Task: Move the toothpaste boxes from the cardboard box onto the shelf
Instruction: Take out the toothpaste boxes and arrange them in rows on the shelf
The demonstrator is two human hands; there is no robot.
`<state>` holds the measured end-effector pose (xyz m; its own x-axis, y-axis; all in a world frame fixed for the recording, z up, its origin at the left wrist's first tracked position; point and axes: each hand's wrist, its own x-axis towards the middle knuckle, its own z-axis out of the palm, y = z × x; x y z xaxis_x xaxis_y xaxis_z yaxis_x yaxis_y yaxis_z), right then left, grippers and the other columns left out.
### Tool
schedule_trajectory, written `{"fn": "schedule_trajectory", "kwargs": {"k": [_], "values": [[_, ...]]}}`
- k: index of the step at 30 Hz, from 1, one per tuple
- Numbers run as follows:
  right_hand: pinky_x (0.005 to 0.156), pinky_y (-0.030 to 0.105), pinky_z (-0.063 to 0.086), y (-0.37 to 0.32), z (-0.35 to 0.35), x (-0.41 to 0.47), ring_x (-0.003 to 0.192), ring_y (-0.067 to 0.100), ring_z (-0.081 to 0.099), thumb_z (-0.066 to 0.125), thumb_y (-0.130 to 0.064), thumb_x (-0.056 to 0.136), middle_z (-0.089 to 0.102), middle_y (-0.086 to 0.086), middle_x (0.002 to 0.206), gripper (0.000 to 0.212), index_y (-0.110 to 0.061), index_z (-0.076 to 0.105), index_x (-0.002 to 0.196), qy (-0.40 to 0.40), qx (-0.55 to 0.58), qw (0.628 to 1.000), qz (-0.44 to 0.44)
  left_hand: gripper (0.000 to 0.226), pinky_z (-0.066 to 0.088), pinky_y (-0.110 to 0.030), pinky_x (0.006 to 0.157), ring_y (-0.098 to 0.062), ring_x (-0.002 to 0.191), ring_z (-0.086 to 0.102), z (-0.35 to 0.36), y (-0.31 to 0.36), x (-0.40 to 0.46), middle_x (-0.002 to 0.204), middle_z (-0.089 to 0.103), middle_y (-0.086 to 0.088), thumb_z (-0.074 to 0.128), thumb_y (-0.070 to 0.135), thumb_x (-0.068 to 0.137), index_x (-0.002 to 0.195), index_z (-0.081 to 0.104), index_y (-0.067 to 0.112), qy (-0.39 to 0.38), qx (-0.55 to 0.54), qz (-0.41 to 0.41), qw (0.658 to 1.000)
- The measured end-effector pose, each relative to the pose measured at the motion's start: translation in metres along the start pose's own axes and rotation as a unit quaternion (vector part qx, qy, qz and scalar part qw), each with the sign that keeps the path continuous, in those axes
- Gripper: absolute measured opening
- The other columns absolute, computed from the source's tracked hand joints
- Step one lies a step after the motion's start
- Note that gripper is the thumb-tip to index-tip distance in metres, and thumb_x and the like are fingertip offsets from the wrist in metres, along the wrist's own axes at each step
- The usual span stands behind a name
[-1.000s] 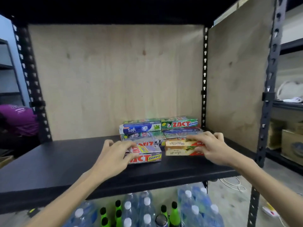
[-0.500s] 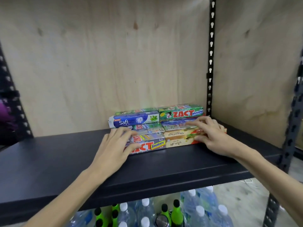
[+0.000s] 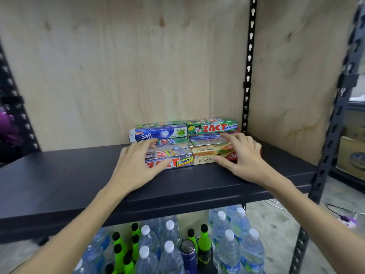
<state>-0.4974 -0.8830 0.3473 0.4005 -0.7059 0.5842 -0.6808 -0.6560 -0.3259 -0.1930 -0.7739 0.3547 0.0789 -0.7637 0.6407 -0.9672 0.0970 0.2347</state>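
Several toothpaste boxes are stacked at the back right of the black shelf. My left hand lies flat over the grey Zact Smokers box in the front row, with the thumb against its front face. My right hand rests on the tan box beside it, fingers straight on top and thumb at the front. Behind them sit a blue Safi box and a green Zact Whitening box. The cardboard box is out of view.
Plywood panels close the back and right side of the bay. A black slotted post stands in the back right corner, and another post at the front right. Water bottles and green bottles crowd the level below.
Both hands have slid the two front boxes back against the stack. The view has come closer to the shelf.
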Motion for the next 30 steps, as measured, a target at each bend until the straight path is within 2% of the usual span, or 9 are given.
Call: {"fn": "schedule_trajectory", "kwargs": {"k": [8, 12, 14, 17, 21, 24, 27, 28, 30], "values": [[0.102, 0.035, 0.028, -0.040, 0.007, -0.047, 0.119, 0.010, 0.035, 0.057, -0.063, 0.091, 0.043, -0.010, 0.126, 0.068, -0.037, 0.036, 0.150, 0.032, 0.061, 0.997, -0.020, 0.065, 0.031, -0.031, 0.109, -0.005, 0.131, 0.039, -0.019, 0.029, -0.035, 0.140, 0.050, 0.016, 0.065, 0.060, 0.087, 0.143, 0.045, 0.032, 0.027, -0.031, 0.042, 0.998], [0.096, 0.030, 0.030, -0.070, 0.023, -0.097, 0.112, 0.011, 0.041, 0.061, -0.059, 0.090, 0.044, -0.009, 0.118, 0.063, -0.035, 0.043, 0.146, 0.092, 0.118, 0.989, -0.011, 0.067, 0.028, -0.040, 0.116, -0.011, 0.139, 0.031, -0.008, 0.055, -0.105, 0.146, 0.040, 0.012, 0.066, 0.056, 0.086, 0.144, 0.046, 0.028, 0.092, -0.068, -0.003, 0.993], [0.103, 0.028, 0.032, -0.085, 0.039, -0.132, 0.118, 0.013, 0.043, 0.068, -0.050, 0.090, 0.043, -0.005, 0.123, 0.063, -0.030, 0.045, 0.146, 0.118, 0.149, 0.982, -0.004, 0.070, 0.021, -0.040, 0.120, -0.018, 0.145, 0.025, 0.004, 0.064, -0.149, 0.153, 0.033, 0.004, 0.072, 0.050, 0.085, 0.145, 0.046, 0.025, 0.137, -0.060, -0.026, 0.988], [0.107, 0.031, 0.034, -0.100, 0.074, -0.195, 0.123, 0.011, 0.044, 0.074, -0.034, 0.089, 0.043, -0.005, 0.126, 0.062, -0.025, 0.046, 0.144, 0.134, 0.198, 0.971, 0.024, 0.070, 0.025, -0.043, 0.118, -0.022, 0.143, 0.027, 0.027, 0.067, -0.214, 0.151, 0.033, 0.001, 0.078, 0.039, 0.083, 0.143, 0.046, 0.023, 0.155, -0.096, -0.084, 0.980], [0.103, 0.031, 0.037, -0.100, 0.139, -0.286, 0.118, 0.007, 0.045, 0.071, -0.026, 0.092, 0.045, -0.009, 0.122, 0.061, -0.024, 0.041, 0.145, 0.103, 0.226, 0.960, 0.127, 0.062, 0.032, -0.037, 0.111, -0.019, 0.129, 0.037, 0.072, 0.059, -0.299, 0.137, 0.041, 0.004, 0.077, 0.035, 0.085, 0.138, 0.048, 0.021, 0.096, -0.146, -0.176, 0.969], [0.098, 0.032, 0.043, -0.095, 0.185, -0.358, 0.107, 0.013, 0.050, 0.066, -0.015, 0.093, 0.049, -0.015, 0.115, 0.055, -0.023, 0.043, 0.142, 0.071, 0.245, 0.941, 0.221, 0.056, 0.037, -0.039, 0.107, -0.017, 0.122, 0.042, 0.107, 0.052, -0.363, 0.129, 0.046, 0.005, 0.075, 0.032, 0.087, 0.135, 0.049, 0.021, 0.031, -0.172, -0.244, 0.954], [0.094, 0.016, 0.042, -0.086, 0.221, -0.420, 0.104, 0.017, 0.056, 0.064, -0.003, 0.092, 0.055, -0.007, 0.114, 0.055, -0.029, 0.043, 0.135, 0.013, 0.244, 0.925, 0.290, 0.052, 0.044, -0.044, 0.104, -0.017, 0.118, 0.048, 0.145, 0.046, -0.423, 0.122, 0.047, 0.008, 0.072, 0.033, 0.088, 0.133, 0.047, 0.024, -0.053, -0.198, -0.305, 0.930], [0.094, 0.015, 0.042, -0.083, 0.231, -0.437, 0.106, 0.018, 0.057, 0.062, -0.003, 0.092, 0.056, -0.004, 0.116, 0.055, -0.031, 0.042, 0.134, -0.016, 0.244, 0.917, 0.316, 0.050, 0.047, -0.045, 0.101, -0.018, 0.116, 0.051, 0.157, 0.044, -0.440, 0.120, 0.046, 0.009, 0.071, 0.033, 0.089, 0.132, 0.047, 0.025, -0.079, -0.207, -0.319, 0.921], [0.100, 0.032, 0.048, -0.073, 0.253, -0.467, 0.107, 0.021, 0.059, 0.060, -0.004, 0.092, 0.058, 0.000, 0.118, 0.053, -0.032, 0.041, 0.133, -0.067, 0.233, 0.899, 0.365, 0.047, 0.050, -0.042, 0.098, -0.018, 0.113, 0.056, 0.179, 0.042, -0.469, 0.117, 0.046, 0.010, 0.072, 0.030, 0.089, 0.130, 0.048, 0.025, -0.126, -0.224, -0.349, 0.901]]}}
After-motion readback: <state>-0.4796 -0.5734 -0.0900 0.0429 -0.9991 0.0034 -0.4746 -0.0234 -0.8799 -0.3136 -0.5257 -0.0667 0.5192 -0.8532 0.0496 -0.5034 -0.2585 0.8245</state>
